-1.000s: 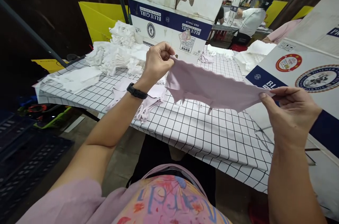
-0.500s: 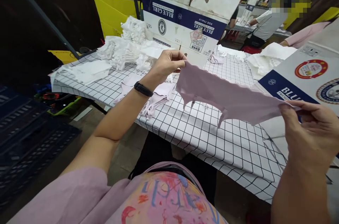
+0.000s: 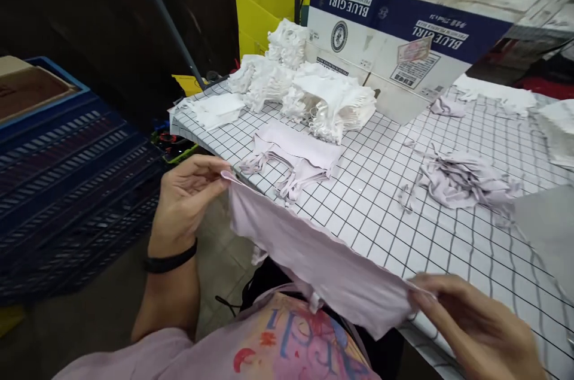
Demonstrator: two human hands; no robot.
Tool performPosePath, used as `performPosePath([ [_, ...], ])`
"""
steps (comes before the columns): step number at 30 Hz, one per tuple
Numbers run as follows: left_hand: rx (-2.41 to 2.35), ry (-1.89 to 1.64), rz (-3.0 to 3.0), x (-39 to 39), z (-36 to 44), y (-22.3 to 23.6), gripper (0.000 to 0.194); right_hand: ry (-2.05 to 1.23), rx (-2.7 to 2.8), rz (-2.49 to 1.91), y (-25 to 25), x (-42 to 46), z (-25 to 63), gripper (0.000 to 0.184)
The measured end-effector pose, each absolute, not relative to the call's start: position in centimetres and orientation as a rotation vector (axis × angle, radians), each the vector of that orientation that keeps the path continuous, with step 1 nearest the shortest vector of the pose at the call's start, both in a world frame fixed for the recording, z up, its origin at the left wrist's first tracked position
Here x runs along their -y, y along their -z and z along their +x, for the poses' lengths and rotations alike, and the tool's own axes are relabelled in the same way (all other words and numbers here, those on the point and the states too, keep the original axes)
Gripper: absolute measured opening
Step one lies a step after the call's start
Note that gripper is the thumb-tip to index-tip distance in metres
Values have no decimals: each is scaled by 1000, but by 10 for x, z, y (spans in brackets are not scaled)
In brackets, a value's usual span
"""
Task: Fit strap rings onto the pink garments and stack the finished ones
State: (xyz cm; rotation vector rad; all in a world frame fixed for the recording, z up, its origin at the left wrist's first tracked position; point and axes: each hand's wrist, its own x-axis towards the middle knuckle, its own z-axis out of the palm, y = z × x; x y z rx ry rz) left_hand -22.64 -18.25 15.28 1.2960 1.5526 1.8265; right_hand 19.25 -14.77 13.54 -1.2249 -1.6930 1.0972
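A pale lilac piece of fabric (image 3: 314, 254) is stretched between my two hands, low over my lap at the table's near edge. My left hand (image 3: 186, 194) pinches its left corner, fingers closed; a black band circles that wrist. At the lower right, my right hand (image 3: 475, 326) grips the other end, fingers closed on the cloth and slightly blurred. Short tabs hang from the fabric's lower edge.
A table with a white grid-patterned cloth (image 3: 403, 212) carries a flat lilac stack (image 3: 296, 155), a crumpled lilac heap (image 3: 461, 179) and white fabric piles (image 3: 314, 93). A "Blue Girl" cardboard box (image 3: 403, 27) stands behind. Blue plastic crates (image 3: 67, 170) are on the left.
Both hands have dropped with the fabric from chest height over the table down toward my lap. The camera has swung left and down; the other people are out of view.
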Motion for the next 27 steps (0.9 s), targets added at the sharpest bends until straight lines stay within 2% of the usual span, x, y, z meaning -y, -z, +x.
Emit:
performPosePath([
  [4, -1754, -1930, 1244, 138, -278, -148, 35, -1387, 1733, -1082, -126, 80, 111, 21],
  [7, -1836, -1859, 1221, 74, -312, -135, 31, -1547, 1624, -1043, -107, 19, 65, 36],
  [9, -1904, -1677, 1207, 30, -328, -120, 25, -1598, 1519, -1080, -89, -16, 42, 46],
  [12, -1966, -1479, 1213, -24, -344, -94, 21, -1527, 1511, -1202, -65, -53, 23, 47],
  [16, -2033, -1365, 1253, -67, -355, -71, 25, -1323, 1632, -1341, -56, -77, 15, 35],
  [22, -2110, -1209, 1344, -106, -360, -54, 23, -908, 1818, -1488, -56, -106, 7, 26],
  [27, -2172, -1121, 1360, -121, -355, -40, 26, -845, 1843, -1556, -42, -122, 3, 23],
])
